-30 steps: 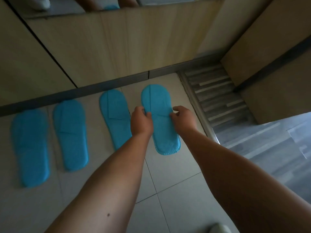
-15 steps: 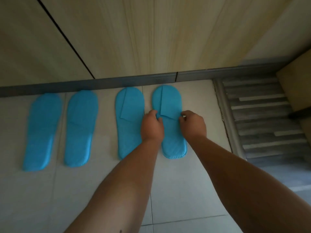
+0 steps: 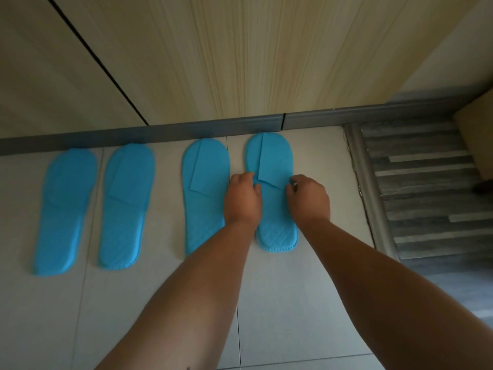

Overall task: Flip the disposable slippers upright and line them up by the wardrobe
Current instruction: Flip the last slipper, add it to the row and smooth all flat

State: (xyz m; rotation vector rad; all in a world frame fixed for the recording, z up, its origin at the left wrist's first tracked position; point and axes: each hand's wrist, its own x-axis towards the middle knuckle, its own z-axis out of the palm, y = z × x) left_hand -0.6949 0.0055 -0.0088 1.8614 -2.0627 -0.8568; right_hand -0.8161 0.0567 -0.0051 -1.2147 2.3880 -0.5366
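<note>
Pale glazed floor tiles (image 3: 293, 303): bare, ample working room. Left hand (image 3: 242, 200) and right hand (image 3: 309, 200): fingers curled, pinching opposite edges of the rightmost flat blue non-woven disposable slipper (image 3: 274, 231), strap up. Judged featherlight, limp; best held at both edges. Three matching slippers (image 3: 125, 209) alongside. Toes near the grey wardrobe plinth (image 3: 186, 130).
</note>
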